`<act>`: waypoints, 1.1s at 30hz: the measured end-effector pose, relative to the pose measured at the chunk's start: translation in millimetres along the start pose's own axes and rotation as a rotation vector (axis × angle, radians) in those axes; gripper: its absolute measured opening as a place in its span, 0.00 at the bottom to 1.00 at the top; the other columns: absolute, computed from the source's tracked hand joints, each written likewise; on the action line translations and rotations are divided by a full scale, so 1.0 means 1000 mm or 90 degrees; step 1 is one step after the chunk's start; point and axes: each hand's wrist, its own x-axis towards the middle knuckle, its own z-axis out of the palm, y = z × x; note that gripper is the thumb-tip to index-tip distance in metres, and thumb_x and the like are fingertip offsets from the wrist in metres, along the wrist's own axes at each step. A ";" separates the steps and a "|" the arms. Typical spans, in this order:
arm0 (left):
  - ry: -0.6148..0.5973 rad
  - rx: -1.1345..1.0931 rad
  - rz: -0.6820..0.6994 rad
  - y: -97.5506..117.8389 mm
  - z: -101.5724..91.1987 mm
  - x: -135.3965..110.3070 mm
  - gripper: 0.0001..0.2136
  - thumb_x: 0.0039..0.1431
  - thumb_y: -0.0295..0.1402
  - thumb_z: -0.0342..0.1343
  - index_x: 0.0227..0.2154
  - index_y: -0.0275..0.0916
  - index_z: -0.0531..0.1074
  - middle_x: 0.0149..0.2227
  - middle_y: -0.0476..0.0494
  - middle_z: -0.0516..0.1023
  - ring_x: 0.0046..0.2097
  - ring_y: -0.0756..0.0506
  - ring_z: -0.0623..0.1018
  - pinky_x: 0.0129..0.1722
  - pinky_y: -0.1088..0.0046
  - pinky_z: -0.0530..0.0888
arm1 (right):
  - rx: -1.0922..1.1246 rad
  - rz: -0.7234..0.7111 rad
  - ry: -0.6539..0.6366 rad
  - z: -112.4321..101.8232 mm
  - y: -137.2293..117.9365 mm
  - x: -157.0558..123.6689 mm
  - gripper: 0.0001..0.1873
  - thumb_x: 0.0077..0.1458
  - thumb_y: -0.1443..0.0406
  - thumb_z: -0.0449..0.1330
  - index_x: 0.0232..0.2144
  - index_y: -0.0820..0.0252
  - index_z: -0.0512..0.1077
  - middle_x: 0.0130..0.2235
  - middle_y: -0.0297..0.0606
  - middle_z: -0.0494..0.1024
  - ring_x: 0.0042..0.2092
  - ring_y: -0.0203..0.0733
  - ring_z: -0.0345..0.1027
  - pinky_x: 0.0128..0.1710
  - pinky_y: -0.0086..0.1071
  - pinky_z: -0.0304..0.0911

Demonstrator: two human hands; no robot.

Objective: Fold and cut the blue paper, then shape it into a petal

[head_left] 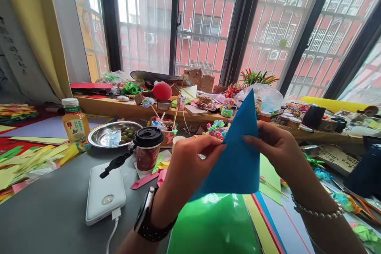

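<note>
Left hand (193,158) and right hand (275,143), grips pinched tight on blue paper (238,158) above the green sheet (214,224): folding, seemingly; creasing calls for aligned edges.

Blue paper (238,164) looks matt, green board (214,226) glossy

Right of the frame's centre, the left hand (189,162) and right hand (275,143) pinch a blue paper (241,162), its tip upward, above a glossy green mat (216,222). A white power bank (104,186) lies lower left; windows (205,24) fill the top.
</note>
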 end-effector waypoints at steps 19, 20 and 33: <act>0.186 0.507 0.329 0.007 0.018 -0.012 0.04 0.52 0.24 0.53 0.31 0.33 0.70 0.28 0.45 0.77 0.26 0.48 0.74 0.24 0.74 0.68 | -0.404 -0.253 0.340 0.048 -0.019 -0.022 0.11 0.51 0.61 0.55 0.19 0.57 0.65 0.21 0.34 0.71 0.24 0.37 0.66 0.26 0.30 0.61; 0.180 0.503 0.326 0.008 0.019 -0.013 0.04 0.52 0.24 0.52 0.32 0.33 0.70 0.28 0.45 0.77 0.26 0.48 0.74 0.23 0.73 0.68 | -0.430 -0.266 0.339 0.048 -0.019 -0.022 0.12 0.52 0.63 0.54 0.19 0.57 0.65 0.21 0.34 0.70 0.24 0.36 0.65 0.25 0.30 0.60; 0.106 0.062 0.064 0.009 -0.018 -0.006 0.15 0.48 0.37 0.58 0.40 0.41 0.68 0.41 0.44 0.71 0.41 0.46 0.73 0.40 0.69 0.71 | -0.333 -0.199 0.186 0.005 -0.020 -0.029 0.13 0.53 0.60 0.53 0.19 0.57 0.64 0.19 0.31 0.65 0.21 0.34 0.58 0.21 0.28 0.56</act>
